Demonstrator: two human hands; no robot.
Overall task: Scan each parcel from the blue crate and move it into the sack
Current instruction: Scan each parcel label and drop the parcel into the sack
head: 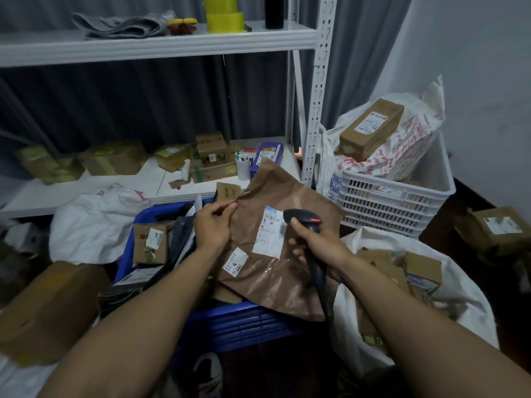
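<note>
Holding boxes [150,244] and mailers [179,237], the blue slatted crate [238,326] sits beside a white sack [465,300] of cardboard parcels [422,268], a crinkled brown paper parcel [275,282] over its rim pinched by the left hand [214,225], the right hand [319,244] clamped on a black scanner [304,222] by 2 white labels [271,234], one marked 4.

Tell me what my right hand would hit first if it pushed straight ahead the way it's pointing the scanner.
Most likely the white label on the brown parcel held by the left hand. The scanner in the right hand faces it closely, though depth is hard to judge.
</note>
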